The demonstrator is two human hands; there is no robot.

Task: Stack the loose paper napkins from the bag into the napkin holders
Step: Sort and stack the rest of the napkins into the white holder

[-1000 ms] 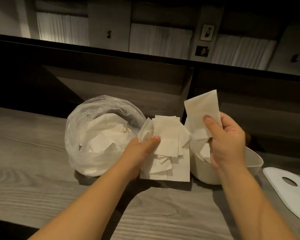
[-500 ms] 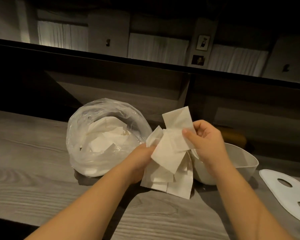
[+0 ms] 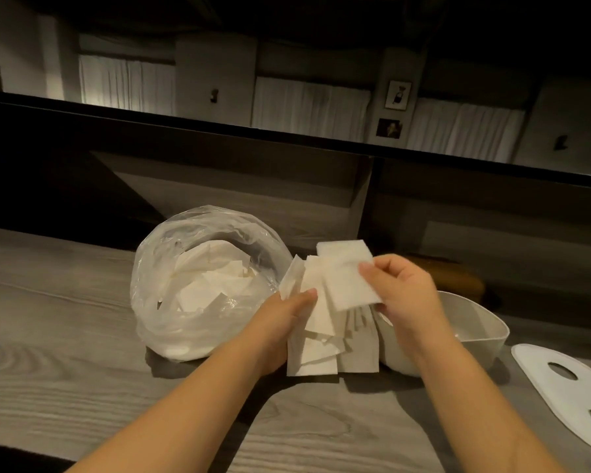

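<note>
At the centre of the frame we see the left hand (image 3: 280, 322) gripping a fanned bunch of napkins (image 3: 321, 332), its thumb lying across the front of the sheets and its other fingers hidden behind them. The bunch stands roughly upright, its lower edges close to the grey wood-grain desk (image 3: 65, 353) (whether they actually touch it, we cannot tell). Just right of centre, the right hand (image 3: 406, 295) pinches a single napkin (image 3: 347, 274) by its right edge, thumb in front and curled fingers behind; this sheet is tilted and overlaps the top of the bunch.

Left of centre, the clear plastic bag (image 3: 198, 285) sits on the desk with its mouth open toward us, and loose white napkins lie jumbled inside it. The bag's right side is just beside the left hand.

To the right of the hands, partly covered by the right wrist, stands a white napkin holder (image 3: 475, 329), an open tub with rounded corners. What it contains is mostly hidden from us. At the lower right edge of the frame a flat white lid (image 3: 543, 377) with oval cut-outs lies on the desk, apart from the holder. Behind the holder, a brown rounded object (image 3: 457, 281) rests in shadow against the dark back panel.
</note>
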